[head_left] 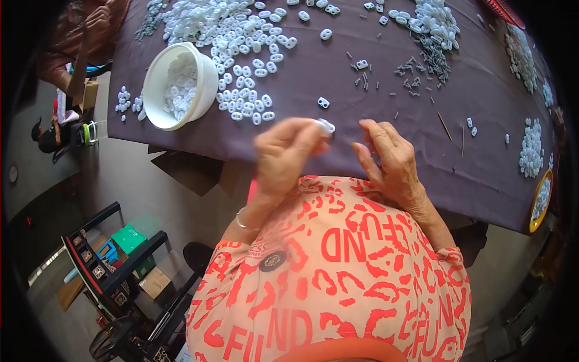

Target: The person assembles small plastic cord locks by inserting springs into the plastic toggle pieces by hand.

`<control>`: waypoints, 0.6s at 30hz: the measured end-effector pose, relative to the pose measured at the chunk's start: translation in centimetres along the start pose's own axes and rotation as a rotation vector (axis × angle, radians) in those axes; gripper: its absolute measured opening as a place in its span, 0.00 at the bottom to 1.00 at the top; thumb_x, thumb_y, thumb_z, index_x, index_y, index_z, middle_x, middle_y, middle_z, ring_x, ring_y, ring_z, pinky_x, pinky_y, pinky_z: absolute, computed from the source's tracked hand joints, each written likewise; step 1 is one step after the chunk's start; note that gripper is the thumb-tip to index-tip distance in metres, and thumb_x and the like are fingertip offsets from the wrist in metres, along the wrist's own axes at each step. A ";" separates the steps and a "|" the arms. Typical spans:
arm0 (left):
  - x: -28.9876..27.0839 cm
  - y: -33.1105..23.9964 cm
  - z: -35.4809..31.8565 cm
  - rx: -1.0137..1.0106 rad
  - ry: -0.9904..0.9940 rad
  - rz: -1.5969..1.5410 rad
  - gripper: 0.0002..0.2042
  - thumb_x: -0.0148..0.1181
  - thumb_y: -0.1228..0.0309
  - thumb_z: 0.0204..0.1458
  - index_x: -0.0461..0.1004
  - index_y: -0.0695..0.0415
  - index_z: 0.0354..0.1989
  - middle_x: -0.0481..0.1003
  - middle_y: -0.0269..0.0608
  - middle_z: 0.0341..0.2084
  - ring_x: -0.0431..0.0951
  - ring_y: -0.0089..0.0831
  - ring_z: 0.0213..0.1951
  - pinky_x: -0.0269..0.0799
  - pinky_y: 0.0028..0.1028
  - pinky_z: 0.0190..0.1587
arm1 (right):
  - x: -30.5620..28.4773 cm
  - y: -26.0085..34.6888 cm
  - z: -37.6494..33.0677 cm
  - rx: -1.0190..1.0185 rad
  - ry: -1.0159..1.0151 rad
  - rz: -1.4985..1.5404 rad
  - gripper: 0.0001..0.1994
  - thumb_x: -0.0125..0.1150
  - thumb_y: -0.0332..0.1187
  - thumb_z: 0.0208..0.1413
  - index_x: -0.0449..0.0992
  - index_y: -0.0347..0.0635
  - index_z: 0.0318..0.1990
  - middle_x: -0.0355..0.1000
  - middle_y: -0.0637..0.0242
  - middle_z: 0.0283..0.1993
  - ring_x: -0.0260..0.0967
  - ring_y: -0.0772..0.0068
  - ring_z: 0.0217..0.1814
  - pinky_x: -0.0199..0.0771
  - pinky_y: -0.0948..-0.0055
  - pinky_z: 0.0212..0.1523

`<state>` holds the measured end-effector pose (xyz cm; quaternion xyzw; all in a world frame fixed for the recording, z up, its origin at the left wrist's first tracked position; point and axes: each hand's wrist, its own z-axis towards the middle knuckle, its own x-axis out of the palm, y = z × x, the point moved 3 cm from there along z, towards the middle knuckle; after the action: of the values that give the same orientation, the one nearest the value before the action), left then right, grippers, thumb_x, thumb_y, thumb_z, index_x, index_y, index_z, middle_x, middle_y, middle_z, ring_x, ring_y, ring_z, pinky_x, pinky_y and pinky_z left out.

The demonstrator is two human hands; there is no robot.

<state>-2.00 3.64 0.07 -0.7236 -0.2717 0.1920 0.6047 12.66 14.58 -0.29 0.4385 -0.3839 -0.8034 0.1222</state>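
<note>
Left hand (283,154), centre of frame at the near edge of the surface (338,102), blurred; fingers curled shut, pinching a small white plastic piece (326,126) at the fingertips. The piece sits just above the edge of the dark purple cloth, between the two hands. Right hand (389,160) just right of centre, fingers loosely bent and spread, fingertips resting on the cloth; it looks open and holds nothing that shows. A thin bracelet (241,221) on the left wrist.

White bowl (178,84), upper left, tilted toward the camera, partly filled with the same white pieces. A big heap of white pieces (241,36) lies right of the bowl, running to the top of frame. One loose white piece (323,102) lies alone above the left hand. Small grey pins (416,66) scattered at upper right, with another white heap (431,21) near them. More white piles along the right edge, and a yellow dish (541,199) at far right holding pieces. Two thin sticks (445,125) lie right of the right hand. Another person's hand (96,21) at the top left corner
</note>
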 end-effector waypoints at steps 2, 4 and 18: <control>-3.4 -2.6 0.6 0.264 -0.214 0.250 0.06 0.55 0.75 0.52 0.75 0.64 0.30 0.75 0.38 0.23 0.73 0.22 0.21 0.70 0.20 0.25 | -0.2 -0.3 -0.2 0.041 -0.017 -0.018 0.14 0.59 0.22 0.46 0.69 0.31 0.42 0.66 0.61 0.27 0.65 0.71 0.22 0.67 0.77 0.22; -7.4 -5.3 1.1 0.427 -0.477 0.329 0.06 0.55 0.74 0.52 0.76 0.63 0.30 0.75 0.38 0.21 0.74 0.22 0.22 0.69 0.19 0.25 | -0.3 -0.7 -0.6 0.042 -0.033 -0.029 0.14 0.59 0.21 0.46 0.69 0.31 0.42 0.66 0.61 0.27 0.65 0.71 0.22 0.67 0.76 0.22; -9.0 -6.8 1.6 0.849 -0.615 0.759 0.06 0.62 0.76 0.46 0.74 0.59 0.33 0.74 0.38 0.31 0.74 0.24 0.31 0.70 0.22 0.27 | 3.6 -0.9 3.6 0.018 -0.027 -0.242 0.07 0.58 0.30 0.47 0.70 0.42 0.34 0.65 0.61 0.29 0.67 0.60 0.27 0.68 0.66 0.27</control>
<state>-11.05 0.02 5.94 -0.3791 -0.0582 0.6818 0.6229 7.82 15.05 -2.00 0.4720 -0.3371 -0.8145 0.0153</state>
